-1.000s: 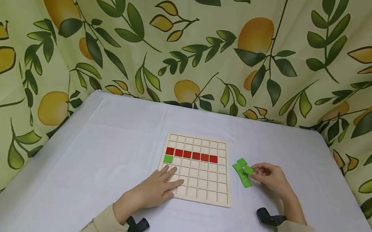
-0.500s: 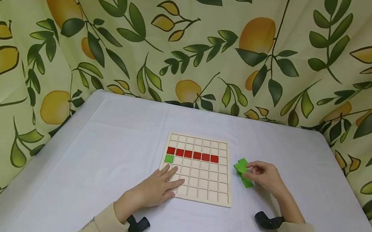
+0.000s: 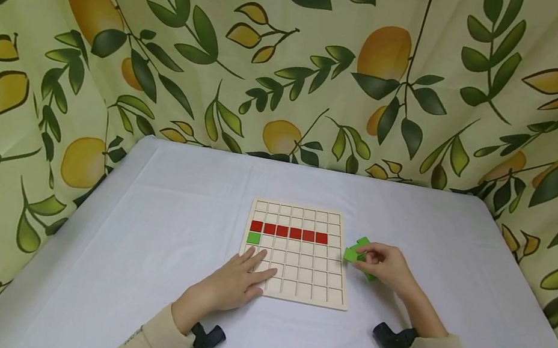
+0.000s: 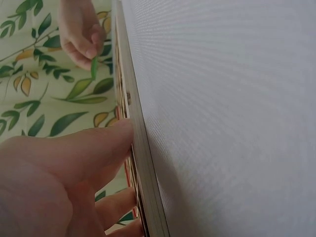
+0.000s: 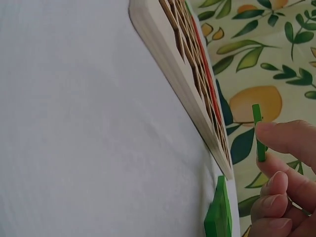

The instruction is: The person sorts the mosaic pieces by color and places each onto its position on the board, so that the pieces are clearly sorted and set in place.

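My right hand [image 3: 386,266] pinches a green square tile [image 3: 351,255] between thumb and fingertips, above the table at the board's right edge. In the right wrist view that green tile [image 5: 259,132] is seen edge-on. Under the hand lie several other green tiles [image 3: 364,241], partly hidden. My left hand [image 3: 230,283] rests with spread fingers on the lower left of a pale wooden grid board [image 3: 293,258]; the left wrist view shows the thumb [image 4: 116,138] at the board's edge. A row of red tiles [image 3: 282,232] fills most of one grid row, and a single green tile [image 3: 253,238] sits just below its left end.
A white cloth [image 3: 170,205] covers the table. Behind and at both sides hangs a curtain [image 3: 166,59] printed with leaves and fruit. Black devices [image 3: 208,339] are worn at both wrists.
My right hand has lifted a green tile from the pile and carried it left toward the board. The left hand stays where it was.
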A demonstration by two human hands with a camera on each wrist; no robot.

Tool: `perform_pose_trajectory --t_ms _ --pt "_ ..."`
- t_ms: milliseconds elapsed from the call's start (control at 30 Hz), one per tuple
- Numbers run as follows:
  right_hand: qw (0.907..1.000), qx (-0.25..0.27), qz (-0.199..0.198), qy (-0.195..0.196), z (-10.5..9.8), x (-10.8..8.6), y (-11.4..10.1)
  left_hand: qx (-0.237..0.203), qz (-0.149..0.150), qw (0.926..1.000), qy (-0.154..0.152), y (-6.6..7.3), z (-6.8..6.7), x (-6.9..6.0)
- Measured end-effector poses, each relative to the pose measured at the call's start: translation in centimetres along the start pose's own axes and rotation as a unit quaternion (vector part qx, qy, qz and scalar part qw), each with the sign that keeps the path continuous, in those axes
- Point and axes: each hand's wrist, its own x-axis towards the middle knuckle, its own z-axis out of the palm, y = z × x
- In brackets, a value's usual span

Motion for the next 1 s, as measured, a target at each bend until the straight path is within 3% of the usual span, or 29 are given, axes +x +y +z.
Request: perform_pose_trajectory --t_ms 1000 --pt "0.9991 -0.013 -0.029 -0.030 3.1 -0.2 -1.7 0.003 0.001 1.0000 -0.003 0.1 -0.4 -0.1"
